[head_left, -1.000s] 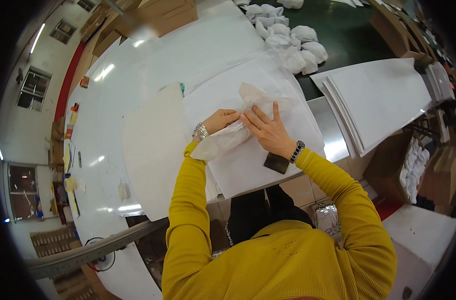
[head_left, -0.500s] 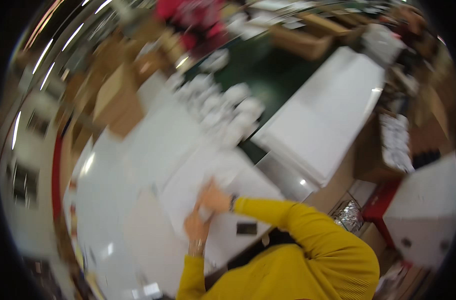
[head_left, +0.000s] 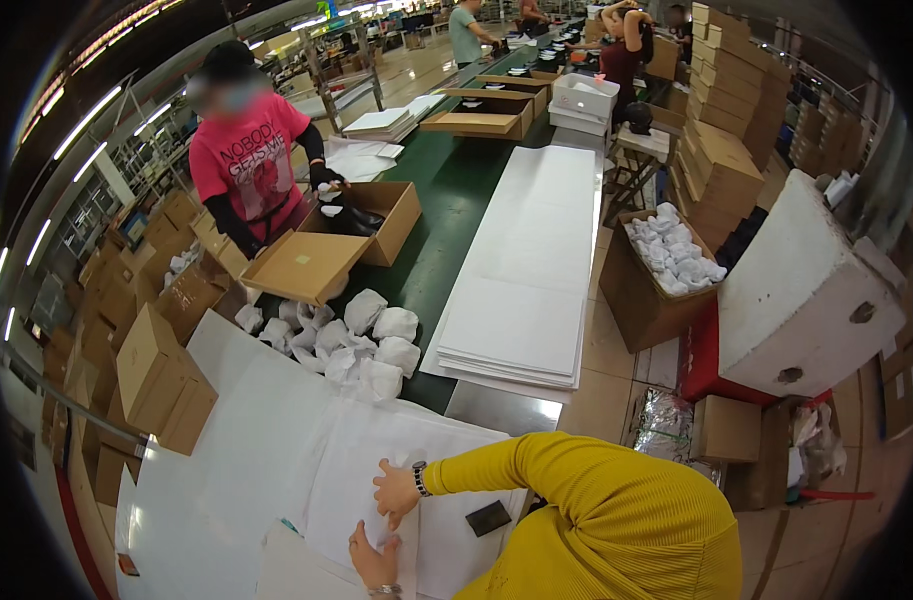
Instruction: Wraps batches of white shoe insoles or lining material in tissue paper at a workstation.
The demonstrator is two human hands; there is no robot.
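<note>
My left hand (head_left: 374,564) rests low on a stack of thin white paper sheets (head_left: 346,490), its finger and thumb apart. Just above it, my right hand (head_left: 398,492), with a dark watch at the wrist, lies on the same sheets with fingers spread. A raised fold or crease in the top paper runs between the two hands. To the right of them, a small black block (head_left: 488,518) sits on the paper. Crumpled white paper balls (head_left: 361,345) are heaped beyond the sheets.
A tall stack of white sheets (head_left: 516,270) lies on the green conveyor (head_left: 431,265). Across it, a co-worker in pink (head_left: 251,150) handles dark footwear in an open cardboard box (head_left: 396,225). A carton of paper balls (head_left: 671,250) and a white block (head_left: 796,290) stand right.
The view has swung, bringing the co-worker and conveyor fully into sight. My hands, close together before, now lie slightly apart on the paper.
</note>
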